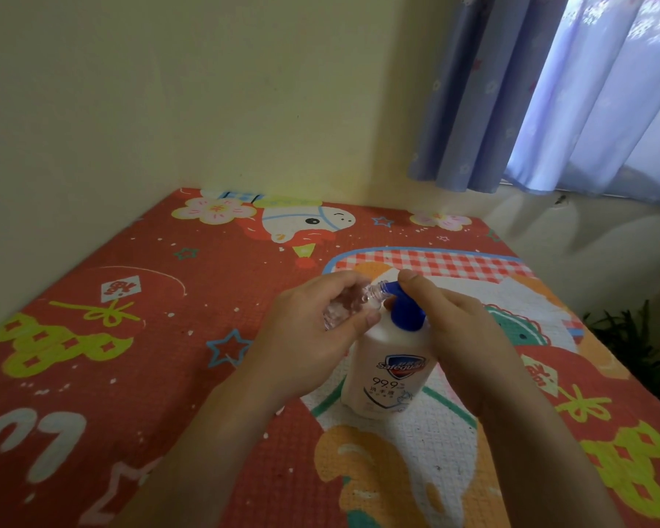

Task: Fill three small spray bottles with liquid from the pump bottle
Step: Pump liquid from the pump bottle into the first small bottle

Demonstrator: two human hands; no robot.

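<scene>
Seen from above, near to far. Nearest, two bare forearms reaching forward over a red patterned mat covering the desk. Between them, white pump bottle upright on the mat, blue pump head on top. Right hand draped over the pump head, fingers pressing its top. Left hand gripping a small clear spray bottle, tilted, open neck right at the nozzle tip.

Best handled, likely, with short slow presses, neck kept hard against the nozzle, bottle tipped no flatter, so nothing dribbles onto the mat.

Other two spray bottles out of sight. Beyond the fingers, open mat up to the wall; mat edge close on the right-hand side, under a curtain; wide room on the left-hand side.
</scene>
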